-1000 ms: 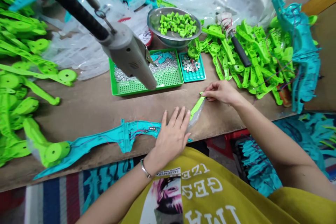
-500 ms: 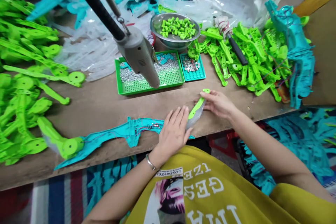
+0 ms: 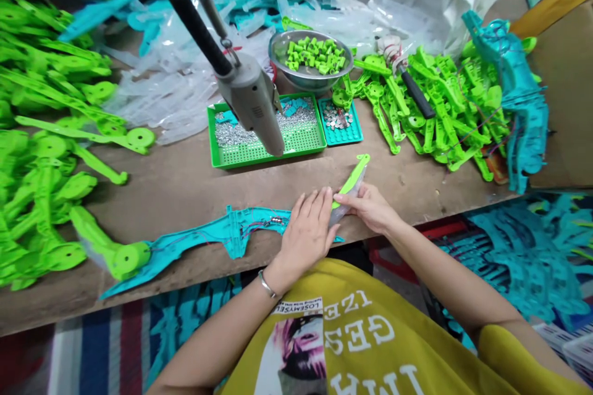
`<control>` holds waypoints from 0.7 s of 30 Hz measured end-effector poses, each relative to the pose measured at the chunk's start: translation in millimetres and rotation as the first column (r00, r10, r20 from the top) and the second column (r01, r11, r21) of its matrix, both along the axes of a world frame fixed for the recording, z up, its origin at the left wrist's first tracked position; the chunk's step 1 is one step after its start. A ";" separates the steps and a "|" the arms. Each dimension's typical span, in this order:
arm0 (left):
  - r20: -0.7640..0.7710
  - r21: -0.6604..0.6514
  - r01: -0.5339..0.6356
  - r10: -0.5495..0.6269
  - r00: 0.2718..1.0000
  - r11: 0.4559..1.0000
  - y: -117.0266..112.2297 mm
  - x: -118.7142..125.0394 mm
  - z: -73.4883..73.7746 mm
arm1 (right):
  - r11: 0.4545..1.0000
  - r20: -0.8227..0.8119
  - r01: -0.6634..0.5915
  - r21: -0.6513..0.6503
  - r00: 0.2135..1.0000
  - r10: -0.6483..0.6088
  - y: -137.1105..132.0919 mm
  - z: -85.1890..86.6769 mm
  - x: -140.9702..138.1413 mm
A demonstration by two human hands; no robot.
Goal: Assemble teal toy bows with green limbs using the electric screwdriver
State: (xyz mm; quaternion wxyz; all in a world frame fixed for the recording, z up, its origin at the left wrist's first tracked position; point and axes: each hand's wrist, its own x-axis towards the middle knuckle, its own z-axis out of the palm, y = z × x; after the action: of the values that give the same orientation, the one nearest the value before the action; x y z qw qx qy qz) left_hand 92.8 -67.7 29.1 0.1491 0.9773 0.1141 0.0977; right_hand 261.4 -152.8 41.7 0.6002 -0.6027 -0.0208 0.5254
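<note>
My left hand (image 3: 307, 234) lies flat, fingers stretched out, pressing the right end of a long teal plastic shell (image 3: 208, 237) at the bench's near edge. A round green hub (image 3: 124, 257) sits at the shell's left end, and red wires with small metal parts run along it. My right hand (image 3: 369, 207) pinches the lower part of a slim green blade piece (image 3: 352, 179) with a clear strip beside it. The blade angles up and away from my left fingers.
A grey powered screwdriver (image 3: 252, 108) hangs over a green tray of screws (image 3: 306, 142). A small teal tray (image 3: 345, 133), a steel bowl of green caps (image 3: 311, 57), a hammer (image 3: 412, 89), and heaps of green parts (image 3: 50, 154) and teal parts (image 3: 521, 99) surround the work spot.
My right hand slid down the green blade from its far tip toward my left hand. The view shifted slightly; my left hand stayed pressed on the teal shell.
</note>
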 end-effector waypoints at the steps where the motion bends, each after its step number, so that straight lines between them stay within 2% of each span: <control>1: -0.001 0.000 0.004 -0.004 1.000 1.000 0.0 -0.2 -0.5 | 1.000 0.020 0.000 -0.003 1.000 0.000 0.6 -0.1 6.7; 7: -0.009 0.015 0.011 -0.011 1.000 1.000 0.0 0.0 -1.1 | 0.994 0.116 0.112 -0.016 0.987 -0.110 8.2 -5.9 36.4; 13: -0.076 -0.001 0.009 -0.009 0.997 1.000 -1.6 0.6 2.4 | 0.997 0.081 0.070 -0.040 0.994 -0.067 7.7 -7.0 52.1; 18: -0.113 0.001 0.021 -0.021 0.993 1.000 -3.1 -0.5 3.8 | 0.996 0.243 0.074 -0.042 0.968 -0.062 9.1 -17.7 65.1; 21: -0.113 -0.011 0.007 -0.009 0.994 1.000 -3.0 -0.9 4.4 | 0.996 0.275 0.074 -0.050 0.960 -0.057 8.9 -21.8 64.9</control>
State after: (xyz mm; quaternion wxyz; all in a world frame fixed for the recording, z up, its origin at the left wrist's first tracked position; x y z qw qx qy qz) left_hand 91.8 -70.7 33.6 0.1478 0.9810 0.1189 0.0413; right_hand 326.3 -143.9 19.9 0.5903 -0.6876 -0.0677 0.4174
